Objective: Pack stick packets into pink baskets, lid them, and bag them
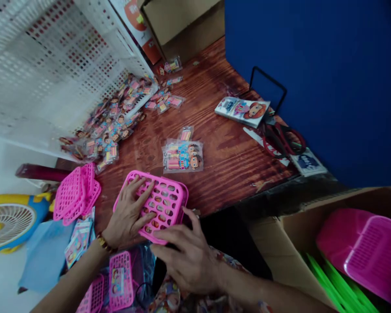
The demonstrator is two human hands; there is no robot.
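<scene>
Head | left hand (128, 213), right hand (187, 256) on pink basket (171, 195) | packets (155, 223) inside

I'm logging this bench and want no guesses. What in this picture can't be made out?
Head view throughout:
1. What lies under the pink basket: only blobs show through its holes, and the left hand covers part.
2. Whether the right hand grips the basket's near edge: its fingers hide the contact.
3. Print on the packets: too small, blurred.
4. Cardboard box: cut off by the right edge.

Dim, soft light; edges warped, corners dark and blurred.
</scene>
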